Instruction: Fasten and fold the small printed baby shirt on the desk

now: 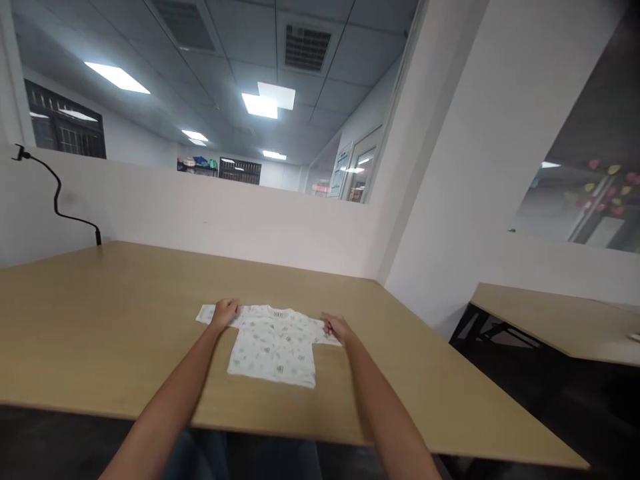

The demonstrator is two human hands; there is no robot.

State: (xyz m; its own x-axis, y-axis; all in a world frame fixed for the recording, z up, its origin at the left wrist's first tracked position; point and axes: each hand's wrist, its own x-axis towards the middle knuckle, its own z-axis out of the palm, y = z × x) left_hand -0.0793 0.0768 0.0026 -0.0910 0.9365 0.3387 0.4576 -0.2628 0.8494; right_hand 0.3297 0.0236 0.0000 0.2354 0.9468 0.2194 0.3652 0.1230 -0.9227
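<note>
In the head view, a small white printed shirt (274,347) is laid flat on the wooden table (100,320), collar pointed away from the person and hem toward the near edge; its sleeves are spread left to right. The left hand (225,312) is pressed on the left sleeve, the right hand (338,327) on the right sleeve, fingers laid flat rather than closed around cloth. Bare tabletop is left on every side, widest to the left, where a black gooseneck clip (55,193) is fixed at the far edge. The print cannot be made out, and the sleeve parts under the hands are hidden.
</note>
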